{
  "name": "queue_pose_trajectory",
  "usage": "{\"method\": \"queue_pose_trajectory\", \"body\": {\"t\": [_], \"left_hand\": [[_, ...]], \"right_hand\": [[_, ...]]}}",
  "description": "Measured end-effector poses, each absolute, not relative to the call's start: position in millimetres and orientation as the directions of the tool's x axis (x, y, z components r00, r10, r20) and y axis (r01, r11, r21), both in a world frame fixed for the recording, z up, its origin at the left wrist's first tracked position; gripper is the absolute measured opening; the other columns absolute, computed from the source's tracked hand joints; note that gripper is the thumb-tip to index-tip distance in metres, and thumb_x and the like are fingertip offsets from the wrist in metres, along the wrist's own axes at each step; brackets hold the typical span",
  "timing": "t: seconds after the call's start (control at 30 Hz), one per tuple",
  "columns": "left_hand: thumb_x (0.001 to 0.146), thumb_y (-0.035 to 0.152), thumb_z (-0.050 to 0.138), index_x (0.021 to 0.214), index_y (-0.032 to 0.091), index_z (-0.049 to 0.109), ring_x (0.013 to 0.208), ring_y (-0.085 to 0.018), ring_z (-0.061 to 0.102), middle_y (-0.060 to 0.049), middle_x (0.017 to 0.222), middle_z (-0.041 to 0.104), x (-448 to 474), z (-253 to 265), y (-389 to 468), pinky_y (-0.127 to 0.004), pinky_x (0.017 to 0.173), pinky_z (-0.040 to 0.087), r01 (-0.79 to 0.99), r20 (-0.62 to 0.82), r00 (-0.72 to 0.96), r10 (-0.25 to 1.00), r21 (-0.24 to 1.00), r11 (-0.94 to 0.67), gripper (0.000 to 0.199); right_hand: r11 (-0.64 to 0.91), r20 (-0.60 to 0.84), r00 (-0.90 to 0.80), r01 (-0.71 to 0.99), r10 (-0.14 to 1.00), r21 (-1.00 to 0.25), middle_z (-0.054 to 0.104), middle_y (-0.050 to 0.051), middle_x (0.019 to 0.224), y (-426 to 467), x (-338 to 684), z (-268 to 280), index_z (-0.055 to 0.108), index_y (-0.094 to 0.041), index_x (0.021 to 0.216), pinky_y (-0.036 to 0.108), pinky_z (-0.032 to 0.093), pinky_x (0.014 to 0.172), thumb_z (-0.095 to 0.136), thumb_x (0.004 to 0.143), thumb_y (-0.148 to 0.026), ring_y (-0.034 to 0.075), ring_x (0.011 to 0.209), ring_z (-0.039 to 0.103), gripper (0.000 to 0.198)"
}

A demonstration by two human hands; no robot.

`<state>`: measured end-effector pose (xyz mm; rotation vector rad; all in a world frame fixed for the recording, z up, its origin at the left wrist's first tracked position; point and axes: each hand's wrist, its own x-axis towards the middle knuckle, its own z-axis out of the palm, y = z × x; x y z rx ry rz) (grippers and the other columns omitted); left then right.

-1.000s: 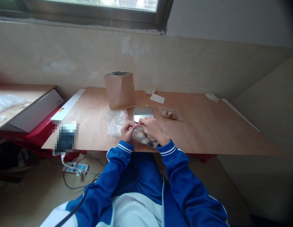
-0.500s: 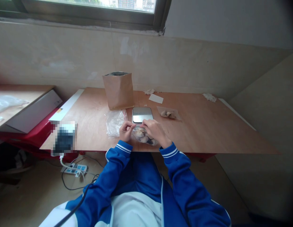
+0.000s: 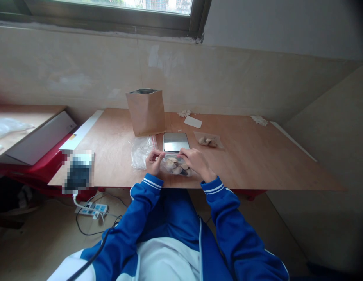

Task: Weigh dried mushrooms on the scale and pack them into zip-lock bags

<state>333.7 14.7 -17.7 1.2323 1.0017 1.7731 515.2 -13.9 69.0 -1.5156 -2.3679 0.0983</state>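
Observation:
A clear plastic bag point(image 3: 177, 170) with several pale, flattish pieces in it lies at the table's front edge, its top toward the scale. My left hand point(image 3: 153, 161) pinches the bag's top edge at its left corner. Farther right along that same edge, my right hand point(image 3: 195, 160) is closed on it with thumb and fingers. Just beyond the bag sits a flat scale point(image 3: 176, 142) with a silver plate. Left of my left hand is a heap of clear plastic bags point(image 3: 142, 151). A second, smaller filled bag point(image 3: 209, 141) rests right of the scale.
An open brown paper bag point(image 3: 146, 113) stands behind the scale. A white card point(image 3: 193, 121) and crumpled scraps point(image 3: 184, 113) lie at the back, another scrap point(image 3: 259, 120) at the right. A blurred-out device point(image 3: 78, 171) with a cable is at the left edge; a power strip point(image 3: 92, 208) is on the floor.
My right hand has slid a little to the right along the bag's top edge, widening the gap between my hands. My left hand keeps its pinch at the left corner.

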Motion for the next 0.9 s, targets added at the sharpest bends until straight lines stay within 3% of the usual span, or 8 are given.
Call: {"method": "queue_pose_trajectory", "body": {"t": [0.3,0.57,0.77,0.9], "left_hand": [[0.073,0.046,0.076,0.073,0.018,0.069,0.063,-0.013,0.057,-0.002,0.071,0.066,334.6,-18.5,12.5,-0.025,0.059,0.043,-0.104,0.34,-0.184,0.922,0.926,-0.362,0.029],[0.076,0.043,0.074,0.075,0.019,0.071,0.066,-0.015,0.058,-0.002,0.071,0.067,334.2,-16.4,11.3,-0.027,0.062,0.044,-0.04,0.353,-0.138,0.925,0.931,-0.362,0.024],[0.074,0.04,0.075,0.07,0.019,0.071,0.065,-0.015,0.057,-0.001,0.07,0.067,333.9,-16.8,11.3,-0.027,0.062,0.043,-0.018,0.371,-0.127,0.92,0.927,-0.376,0.022],[0.076,0.041,0.074,0.074,0.019,0.071,0.068,-0.015,0.058,-0.002,0.071,0.068,332.8,-15.6,9.4,-0.028,0.065,0.044,0.013,0.371,-0.111,0.922,0.928,-0.372,0.022]], "right_hand": [[0.457,0.29,-0.404,0.877,0.867,-0.146,0.069,0.004,0.077,-7.5,514.5,67.0,0.061,-0.019,0.085,0.028,0.032,0.068,0.05,0.097,-0.024,0.018,0.071,0.058,0.017],[0.454,0.288,-0.364,0.812,0.886,-0.368,0.069,0.002,0.086,-10.8,536.2,63.9,0.064,-0.02,0.084,0.028,0.035,0.077,0.057,0.095,-0.034,0.017,0.082,0.06,0.02],[0.368,0.298,-0.257,0.829,0.919,-0.421,0.066,0.002,0.073,-12.3,541.2,53.2,0.069,-0.021,0.076,0.028,0.036,0.077,0.056,0.091,-0.015,0.016,0.074,0.057,0.021],[0.353,0.327,-0.217,0.824,0.92,-0.444,0.066,0.003,0.073,-13.2,537.1,52.8,0.07,-0.02,0.074,0.029,0.038,0.078,0.054,0.09,-0.013,0.017,0.075,0.058,0.024]]}}
